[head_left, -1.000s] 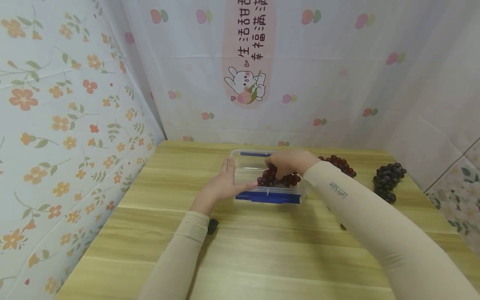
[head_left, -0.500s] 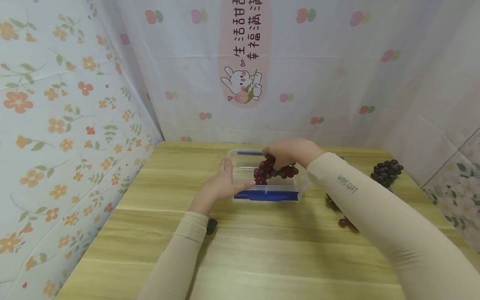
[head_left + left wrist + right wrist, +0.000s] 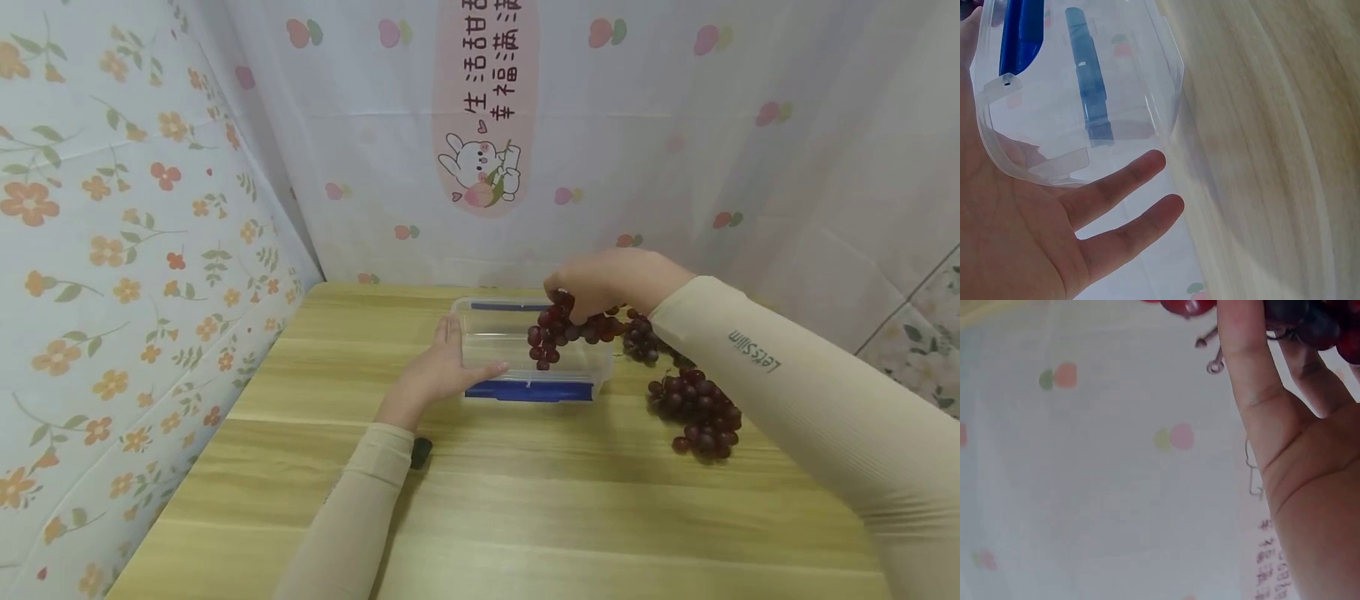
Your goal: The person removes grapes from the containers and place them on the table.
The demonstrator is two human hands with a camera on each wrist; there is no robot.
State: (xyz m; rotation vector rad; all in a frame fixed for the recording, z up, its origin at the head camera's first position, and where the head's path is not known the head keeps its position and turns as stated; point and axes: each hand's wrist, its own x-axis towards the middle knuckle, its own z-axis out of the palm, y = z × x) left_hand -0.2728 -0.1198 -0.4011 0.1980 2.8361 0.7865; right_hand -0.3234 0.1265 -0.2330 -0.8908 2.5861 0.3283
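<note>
A bunch of red grapes hangs from my right hand, which pinches it near the top. In the head view the bunch overlaps the clear plastic food container with blue clips. Close up in the right wrist view, red grapes and bits of bare stem show beside the fingers. My left hand rests against the container's left end, its thumb along the front rim. Two of its fingers stretch out straight beside the clear wall in the left wrist view.
Another bunch of red grapes lies on the wooden table right of the container. Behind it are darker grapes, partly covered by the right sleeve. A small dark object sits beside the left forearm. Printed curtains stand behind and at the sides.
My right hand has risen and moved right, lifting the grape bunch up from inside the container. The left hand has stayed at the container's end. More grapes on the table have come into view.
</note>
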